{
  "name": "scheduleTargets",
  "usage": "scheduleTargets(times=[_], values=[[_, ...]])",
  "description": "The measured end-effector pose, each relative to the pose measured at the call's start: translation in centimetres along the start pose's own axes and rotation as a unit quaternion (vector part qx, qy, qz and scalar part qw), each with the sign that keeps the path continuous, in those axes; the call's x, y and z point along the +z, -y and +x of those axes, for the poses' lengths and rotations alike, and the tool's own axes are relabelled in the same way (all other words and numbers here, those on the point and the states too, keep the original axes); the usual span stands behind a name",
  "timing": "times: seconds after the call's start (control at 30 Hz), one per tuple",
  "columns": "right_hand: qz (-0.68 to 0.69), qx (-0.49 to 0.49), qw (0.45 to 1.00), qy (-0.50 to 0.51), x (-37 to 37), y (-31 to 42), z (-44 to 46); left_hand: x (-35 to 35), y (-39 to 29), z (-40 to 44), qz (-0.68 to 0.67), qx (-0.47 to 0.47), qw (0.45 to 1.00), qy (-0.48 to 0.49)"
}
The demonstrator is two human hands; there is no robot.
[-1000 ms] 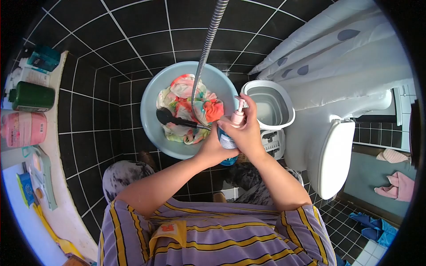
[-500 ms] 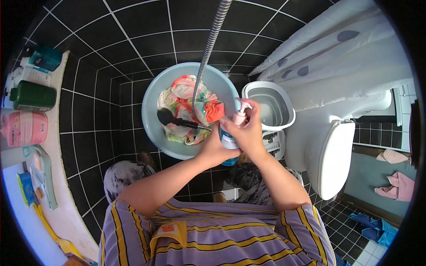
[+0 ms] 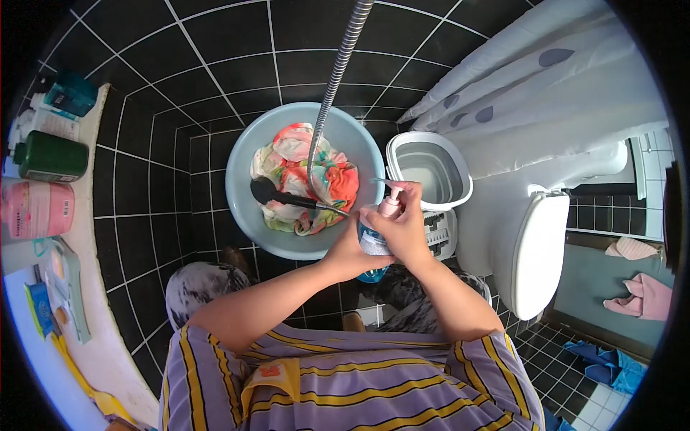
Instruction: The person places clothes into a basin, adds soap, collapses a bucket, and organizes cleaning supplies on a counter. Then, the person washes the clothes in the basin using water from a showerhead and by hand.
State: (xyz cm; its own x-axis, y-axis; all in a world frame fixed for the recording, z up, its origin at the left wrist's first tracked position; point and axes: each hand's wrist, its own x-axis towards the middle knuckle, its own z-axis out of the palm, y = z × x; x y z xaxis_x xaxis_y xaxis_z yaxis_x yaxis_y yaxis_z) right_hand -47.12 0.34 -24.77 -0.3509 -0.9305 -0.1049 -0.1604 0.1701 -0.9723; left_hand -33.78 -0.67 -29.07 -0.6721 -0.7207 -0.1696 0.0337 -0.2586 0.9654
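A clear pump bottle [image 3: 372,243] with blue liquid and a pink pump is between my hands, tilted at the near right rim of the light blue basin [image 3: 241,215]. My left hand [image 3: 346,253] is wrapped round the bottle's body. My right hand [image 3: 406,231] is closed about the neck and pump, fingers by the nozzle. Inside the basin lies a bunched cloth [image 3: 295,147] in white, coral and green. A black shower head [image 3: 284,195] rests over the cloth, its handle pointing towards my left hand. The metal hose [image 3: 336,86] hangs down into the basin.
A grey-white bucket [image 3: 466,190] stands right of the basin, beside the toilet [image 3: 535,255] and shower curtain [image 3: 525,115]. On the left ledge are a green bottle [image 3: 54,156], a pink bottle [image 3: 39,208] and a yellow-handled brush [image 3: 75,370]. Dark tiled walls enclose the corner.
The view has shifted slightly. Both hands and the pump bottle sit a little lower, nearer my body. My right fingers and the pump's nozzle have changed angle slightly.
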Motion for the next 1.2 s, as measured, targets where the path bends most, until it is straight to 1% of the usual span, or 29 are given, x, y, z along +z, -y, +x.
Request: scheduleTargets(times=[0.03, 0.13, 0.23, 0.33, 0.37, 0.43, 0.47, 0.53, 0.57, 0.67, 0.77, 0.87, 0.97, 1.07, 1.17, 1.2], values=[[-0.027, -0.012, 1.000, -0.002, -0.1, -0.6, -0.1, -0.1, 0.2, 0.0, -0.009, 0.001, 1.000, 0.005], [-0.028, -0.003, 1.000, -0.007, -0.2, -1.0, 0.0, -0.2, 1.4, 0.4, -0.001, 0.014, 1.000, 0.014], [-0.003, -0.007, 1.000, -0.006, 0.0, 0.7, -0.2, -0.2, 1.4, 0.2, 0.004, 0.007, 1.000, 0.012], [-0.089, -0.046, 0.995, -0.005, 0.1, 1.6, -0.3, -0.5, 0.9, 0.5, -0.001, -0.001, 1.000, 0.027], [-0.077, -0.043, 0.996, -0.006, 0.1, 1.4, -0.3, -0.5, 0.8, 0.6, -0.003, -0.003, 0.999, 0.036], [-0.051, -0.037, 0.998, -0.007, 0.2, 0.8, 0.1, -0.5, 0.1, 0.5, -0.001, 0.006, 1.000, 0.005], [-0.064, -0.049, 0.997, -0.008, 0.3, 0.5, 0.2, -0.4, -0.3, 0.5, 0.000, 0.011, 1.000, -0.010], [-0.091, -0.076, 0.993, -0.011, 0.4, 0.1, 0.6, -0.9, -0.7, 1.0, 0.043, 0.016, 0.999, -0.013], [-0.087, -0.083, 0.993, -0.009, 0.5, 0.3, 1.0, -1.1, -0.9, 1.2, 0.064, 0.019, 0.998, -0.014], [-0.090, -0.109, 0.990, -0.015, 0.7, 1.7, 1.8, -1.3, -1.3, 1.6, 0.059, 0.006, 0.998, -0.036], [-0.082, -0.139, 0.987, -0.013, 0.8, 2.5, 2.2, -1.0, -2.0, 1.7, 0.076, 0.033, 0.995, -0.062], [-0.050, -0.109, 0.993, -0.001, 0.7, 1.4, 1.9, -0.9, -2.3, 1.2, 0.094, 0.032, 0.993, -0.065], [-0.078, -0.101, 0.992, 0.011, 0.5, 0.3, 1.4, -1.1, -1.0, 1.0, 0.129, 0.034, 0.989, -0.056], [-0.088, -0.047, 0.995, 0.009, 0.5, 1.4, 1.0, -1.2, -1.2, 1.0, 0.119, 0.007, 0.992, -0.045], [-0.067, -0.081, 0.994, -0.014, 0.8, 2.1, 0.8, -1.2, -1.1, 1.2, 0.091, 0.011, 0.995, -0.037], [-0.060, -0.073, 0.996, -0.006, 0.7, 2.0, 0.8, -1.1, -1.0, 1.1, 0.093, 0.009, 0.995, -0.039]])
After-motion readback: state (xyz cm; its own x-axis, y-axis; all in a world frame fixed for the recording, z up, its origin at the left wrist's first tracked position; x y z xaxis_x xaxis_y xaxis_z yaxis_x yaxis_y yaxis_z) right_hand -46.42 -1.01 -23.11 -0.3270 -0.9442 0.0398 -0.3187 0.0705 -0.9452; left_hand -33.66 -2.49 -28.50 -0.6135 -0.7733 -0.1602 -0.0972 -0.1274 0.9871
